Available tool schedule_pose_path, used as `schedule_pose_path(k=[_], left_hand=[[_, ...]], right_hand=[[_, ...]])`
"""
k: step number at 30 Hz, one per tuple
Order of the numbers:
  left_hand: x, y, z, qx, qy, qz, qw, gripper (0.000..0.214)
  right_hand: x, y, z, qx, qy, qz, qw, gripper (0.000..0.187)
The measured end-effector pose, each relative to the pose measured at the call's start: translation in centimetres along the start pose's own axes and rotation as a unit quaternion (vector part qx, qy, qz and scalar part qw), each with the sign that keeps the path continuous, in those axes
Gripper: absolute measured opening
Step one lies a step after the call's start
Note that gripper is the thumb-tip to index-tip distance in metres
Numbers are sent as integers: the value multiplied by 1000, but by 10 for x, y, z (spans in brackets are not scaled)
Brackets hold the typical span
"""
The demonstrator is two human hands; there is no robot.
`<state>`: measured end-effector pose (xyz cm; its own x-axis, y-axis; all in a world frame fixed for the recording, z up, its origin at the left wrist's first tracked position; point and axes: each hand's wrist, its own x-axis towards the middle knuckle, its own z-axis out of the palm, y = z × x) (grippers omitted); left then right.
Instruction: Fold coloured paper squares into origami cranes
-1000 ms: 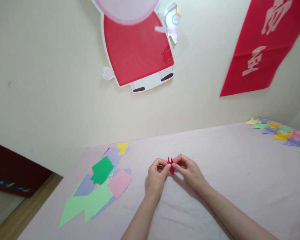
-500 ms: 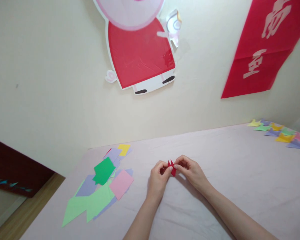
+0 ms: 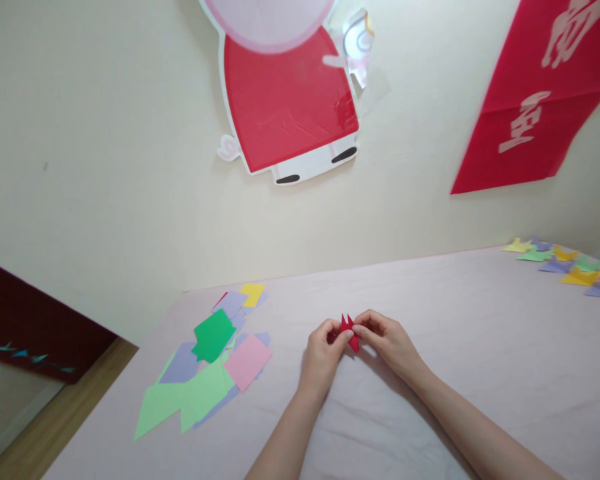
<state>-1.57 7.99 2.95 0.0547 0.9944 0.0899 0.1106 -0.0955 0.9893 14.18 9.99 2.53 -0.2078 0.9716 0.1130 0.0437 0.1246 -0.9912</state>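
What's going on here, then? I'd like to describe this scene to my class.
A person is holding a small folded red paper in both bare hands, left hand and right hand, pinched between thumbs and fingers. Two of its points stick up. Beneath is a pale cloth. Loose coloured paper lies in an overlapping spread to the left, and small folded paper pieces are lined up at the far right.

Open cloth (image 3: 460,320) lies between the right hand (image 3: 387,339) and the folded papers (image 3: 581,276). Loose sheets (image 3: 214,335) crowd the left; the wall (image 3: 405,207) blocks beyond.
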Motion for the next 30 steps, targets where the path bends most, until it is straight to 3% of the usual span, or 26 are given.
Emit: schedule_pose_path(k=[12,25,30], left_hand=[[2,-1,-1,7,34,15,999,17],[3,1,-3,-14,20,9,1000,21],[2,-1,-2,-12,2,4,1000,21]], right_hand=[[2,-3,-2,59,-26,10,998,31],[2,-7,-3,67,-9,-1,998,25],[2,-6,-1,54,-35,2,998,24]])
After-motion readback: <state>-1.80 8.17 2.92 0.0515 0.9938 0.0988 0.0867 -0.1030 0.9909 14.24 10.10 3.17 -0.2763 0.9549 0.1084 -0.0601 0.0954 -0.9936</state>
